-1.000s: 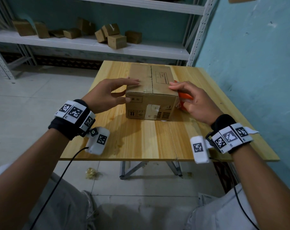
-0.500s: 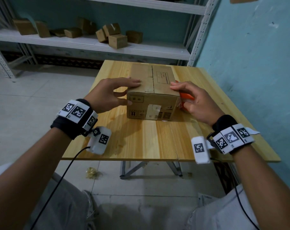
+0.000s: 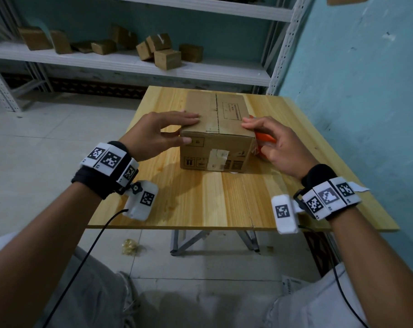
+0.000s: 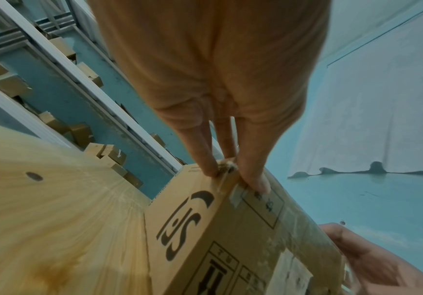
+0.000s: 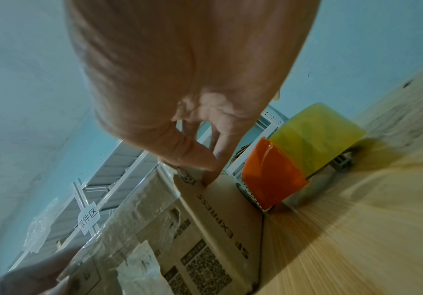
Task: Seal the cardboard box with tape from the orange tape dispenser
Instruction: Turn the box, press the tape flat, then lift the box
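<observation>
A brown cardboard box [image 3: 216,136] with its top flaps down stands in the middle of the wooden table [image 3: 215,200]. My left hand [image 3: 163,133] lies with straight fingers on the box's top left edge, thumb against the near face; the left wrist view shows the fingertips [image 4: 256,179] on the box [image 4: 230,239] corner. My right hand [image 3: 269,140] touches the box's top right edge with a fingertip [image 5: 209,179]. The orange tape dispenser [image 5: 281,169] with a yellowish tape roll stands on the table against the box's right side, partly hidden behind my right hand in the head view [image 3: 265,138].
A teal wall [image 3: 354,91] runs close along the table's right side. White metal shelves [image 3: 129,65] with several small cardboard boxes stand behind the table. Bare table surface lies in front of the box.
Both hands stay at the box's top edges. The view has shifted slightly; the box and dispenser keep their places.
</observation>
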Available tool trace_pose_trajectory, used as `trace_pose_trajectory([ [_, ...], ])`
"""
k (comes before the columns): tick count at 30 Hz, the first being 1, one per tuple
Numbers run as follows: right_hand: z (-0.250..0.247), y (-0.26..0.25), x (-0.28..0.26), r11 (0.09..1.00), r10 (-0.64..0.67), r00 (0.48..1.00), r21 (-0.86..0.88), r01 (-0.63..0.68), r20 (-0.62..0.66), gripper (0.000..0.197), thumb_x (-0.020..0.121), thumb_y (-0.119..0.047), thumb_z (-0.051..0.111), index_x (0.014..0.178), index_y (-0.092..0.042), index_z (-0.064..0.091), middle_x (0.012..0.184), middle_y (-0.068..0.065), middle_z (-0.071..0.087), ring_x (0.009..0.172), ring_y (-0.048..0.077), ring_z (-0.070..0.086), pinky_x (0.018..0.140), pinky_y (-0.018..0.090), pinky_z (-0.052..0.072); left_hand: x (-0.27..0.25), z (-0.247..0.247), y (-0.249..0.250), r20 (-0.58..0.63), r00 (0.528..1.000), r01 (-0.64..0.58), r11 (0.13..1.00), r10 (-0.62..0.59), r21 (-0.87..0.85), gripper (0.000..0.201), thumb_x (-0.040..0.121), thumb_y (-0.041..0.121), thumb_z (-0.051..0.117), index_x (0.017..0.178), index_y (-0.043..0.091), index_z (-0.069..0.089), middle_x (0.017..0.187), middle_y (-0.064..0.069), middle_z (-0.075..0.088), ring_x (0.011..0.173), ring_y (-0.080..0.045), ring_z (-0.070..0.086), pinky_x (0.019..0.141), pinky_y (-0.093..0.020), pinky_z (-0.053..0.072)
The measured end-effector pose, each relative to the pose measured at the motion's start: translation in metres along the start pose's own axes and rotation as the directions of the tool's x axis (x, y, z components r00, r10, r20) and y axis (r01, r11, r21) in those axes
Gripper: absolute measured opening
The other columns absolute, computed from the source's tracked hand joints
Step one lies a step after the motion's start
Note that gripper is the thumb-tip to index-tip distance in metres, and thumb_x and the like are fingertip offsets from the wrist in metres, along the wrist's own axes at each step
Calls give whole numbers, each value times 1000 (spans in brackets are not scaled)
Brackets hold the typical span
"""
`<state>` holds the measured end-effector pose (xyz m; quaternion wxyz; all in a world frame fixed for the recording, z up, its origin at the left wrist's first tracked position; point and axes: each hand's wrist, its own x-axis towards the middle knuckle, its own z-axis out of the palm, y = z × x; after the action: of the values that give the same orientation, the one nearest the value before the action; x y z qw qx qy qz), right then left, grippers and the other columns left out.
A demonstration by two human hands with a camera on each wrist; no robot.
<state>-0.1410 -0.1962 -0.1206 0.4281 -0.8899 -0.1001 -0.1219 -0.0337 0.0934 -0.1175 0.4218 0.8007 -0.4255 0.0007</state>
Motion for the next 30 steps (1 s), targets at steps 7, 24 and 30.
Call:
trace_pose_trajectory([
  [7, 1, 1, 0, 1000, 2, 1000, -1, -2, -1, 57, 87, 17, 47, 132, -17, 56, 148, -4, 46, 140, 5, 38, 111, 24, 38, 0, -1, 0, -8, 1000, -21, 995, 22, 93, 47, 87, 24, 63, 133, 21, 55, 138, 13, 51, 135, 3, 34, 101, 0, 25],
  [24, -1, -2, 0, 996, 33, 999, 81, -34, 11, 54, 89, 12, 43, 128, -20, 60, 144, -6, 49, 136, -1, 40, 109, 22, 39, -1, 2, 3, -48, 998, 38, 999, -39, -12, 53, 79, 6, 73, 128, 20, 59, 135, 10, 55, 134, -4, 39, 89, -8, 45],
  [30, 1, -1, 0, 997, -17, 1000, 70, 17, -8, 41, 89, -23, 70, 128, -15, 59, 141, -5, 52, 131, 0, 46, 96, 15, 47, 0, 5, 7, -106, 994, 40, 999, -37, 22, 45, 79, 28, 74, 122, 24, 62, 130, 13, 57, 127, -2, 44, 81, -8, 47],
])
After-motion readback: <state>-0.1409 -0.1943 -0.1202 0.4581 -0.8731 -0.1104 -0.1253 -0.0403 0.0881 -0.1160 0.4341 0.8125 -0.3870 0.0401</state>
